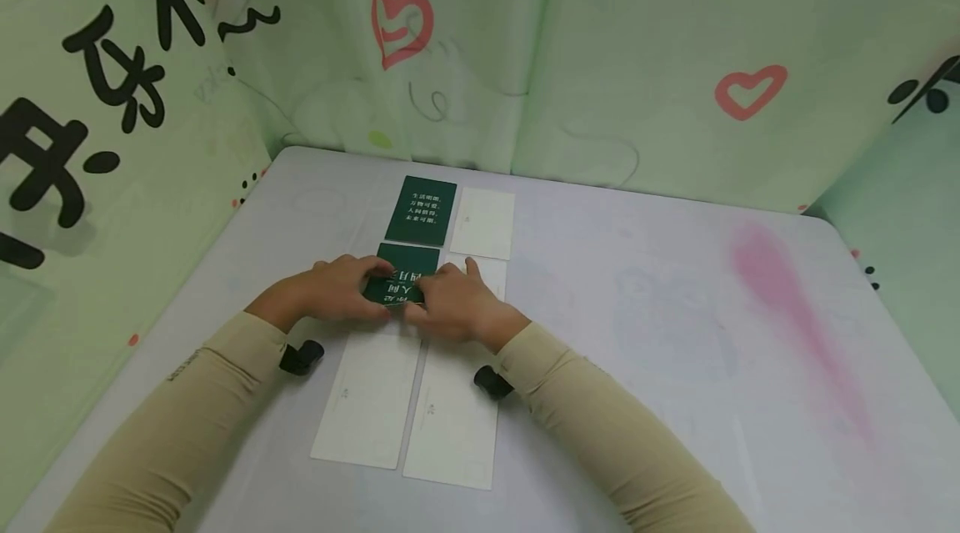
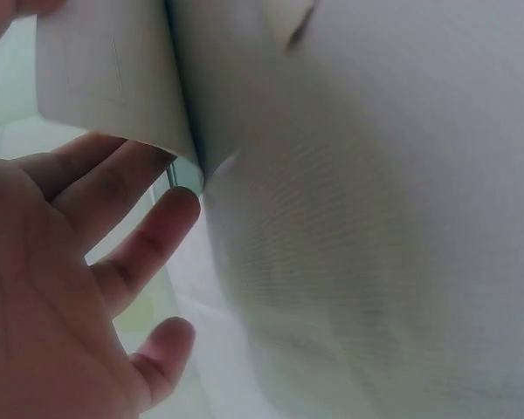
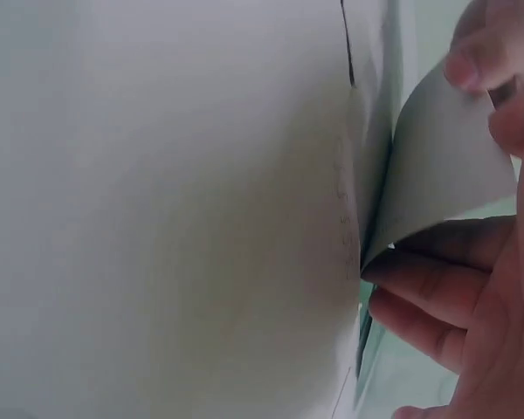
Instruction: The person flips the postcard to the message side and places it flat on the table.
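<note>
My left hand [image 1: 337,289] and right hand [image 1: 459,299] pinch the bent card [image 1: 406,260]; flat green card [image 1: 421,212] at 12 o'clock looks done, white cards [image 1: 367,412] toward 6 seemingly remain.

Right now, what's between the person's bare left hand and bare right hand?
A dark green rectangular card with white writing is between the left hand and right hand; the head view shows it.

dark green card [image 1: 408,259], white lettering upside down, curved, pale underside showing, just beside a second green card [image 1: 422,212]
</note>
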Available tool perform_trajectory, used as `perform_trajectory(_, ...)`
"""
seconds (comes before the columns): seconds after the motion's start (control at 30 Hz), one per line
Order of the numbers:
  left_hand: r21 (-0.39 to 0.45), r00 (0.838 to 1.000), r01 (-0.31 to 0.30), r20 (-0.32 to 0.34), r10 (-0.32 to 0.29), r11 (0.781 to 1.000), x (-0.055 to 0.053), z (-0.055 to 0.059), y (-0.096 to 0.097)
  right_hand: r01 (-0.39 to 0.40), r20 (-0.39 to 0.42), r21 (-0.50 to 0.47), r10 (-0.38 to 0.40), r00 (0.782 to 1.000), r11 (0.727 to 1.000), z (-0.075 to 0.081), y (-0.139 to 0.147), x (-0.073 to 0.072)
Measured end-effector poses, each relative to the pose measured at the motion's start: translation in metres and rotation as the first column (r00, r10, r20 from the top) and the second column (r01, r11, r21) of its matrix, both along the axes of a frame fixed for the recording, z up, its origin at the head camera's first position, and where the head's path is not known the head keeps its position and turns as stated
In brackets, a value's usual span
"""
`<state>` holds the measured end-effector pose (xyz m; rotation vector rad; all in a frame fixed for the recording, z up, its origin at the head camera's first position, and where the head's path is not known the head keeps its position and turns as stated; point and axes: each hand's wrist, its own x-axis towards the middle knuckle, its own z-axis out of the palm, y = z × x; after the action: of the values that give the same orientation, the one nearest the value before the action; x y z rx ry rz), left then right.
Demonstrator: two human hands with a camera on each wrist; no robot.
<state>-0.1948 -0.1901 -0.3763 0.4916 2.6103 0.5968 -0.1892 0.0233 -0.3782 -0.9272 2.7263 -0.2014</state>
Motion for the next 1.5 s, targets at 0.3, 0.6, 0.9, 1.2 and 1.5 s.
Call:
perform_trajectory(0.3, 0.078, 0.999, -0.053, -0.005, 0.054, 0.996, -0.001, 0.001, -0.008, 0.008, 0.005, -0.061, -0.007, 1.0, 0.998, 0.002, 0.003, -0.004)
perform_trajectory(0.6, 0.28, 0.968, -0.25, 0.079, 0.237, 0.927, 0.005, 0.019, -0.019, 0.152, 0.059, -0.471, -0.141, 0.988, 0.869, 0.007, 0.009, -0.004)
perform_trajectory(0.9, 0.533, 0.878, -0.286, -0.186, 0.44, 0.796, 0.014, 0.037, -0.012, 0.071, -0.096, -0.784, -0.234, 0.967, 0.616, 0.011, 0.008, -0.002)
perform_trajectory(1.2, 0.621, 0.739, -0.115, -0.469, 0.485, 0.775, 0.013, 0.02, 0.0, 0.108, -0.07, -0.822, -0.288, 0.955, 0.559, 0.013, 0.01, -0.003)
perform_trajectory(1.5, 0.426, 0.87, -0.096, -0.403, 0.284, 0.9, 0.008, 0.014, 0.0, 0.21, 0.03, -0.603, -0.242, 0.97, 0.77, 0.012, 0.012, -0.008)
